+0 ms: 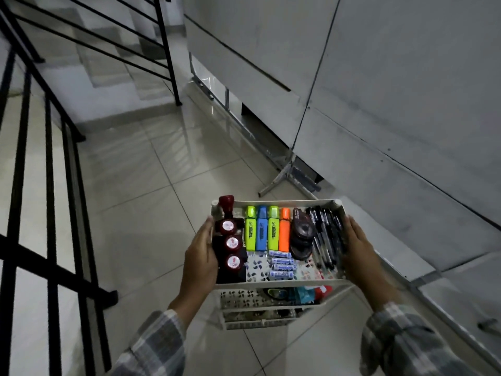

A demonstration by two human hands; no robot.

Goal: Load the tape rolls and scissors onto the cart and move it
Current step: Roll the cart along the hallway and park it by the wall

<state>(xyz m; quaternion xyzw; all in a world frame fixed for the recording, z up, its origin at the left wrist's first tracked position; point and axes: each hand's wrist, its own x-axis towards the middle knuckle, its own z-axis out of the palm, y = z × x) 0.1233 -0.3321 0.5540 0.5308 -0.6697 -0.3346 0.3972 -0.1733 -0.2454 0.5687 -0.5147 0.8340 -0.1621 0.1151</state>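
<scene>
A white tiered cart (282, 203) stands on the tiled floor below me. My left hand (199, 255) grips its left rim and my right hand (362, 252) grips its right rim. The top tray holds red stamps (230, 241), coloured highlighters (267, 230), dark correction-tape rolls (301, 237), black pens (326, 233) and batteries (282, 265). On the tier below, dark scissors handles (275, 292) and teal and red items (311, 293) show partly; the rest of the lower tiers is hidden.
A black stair railing (51, 202) runs along the left, with steps rising beyond it. White partition panels (393, 109) on metal feet (279, 177) line the right side. Glossy floor tiles (141, 169) stretch ahead between them.
</scene>
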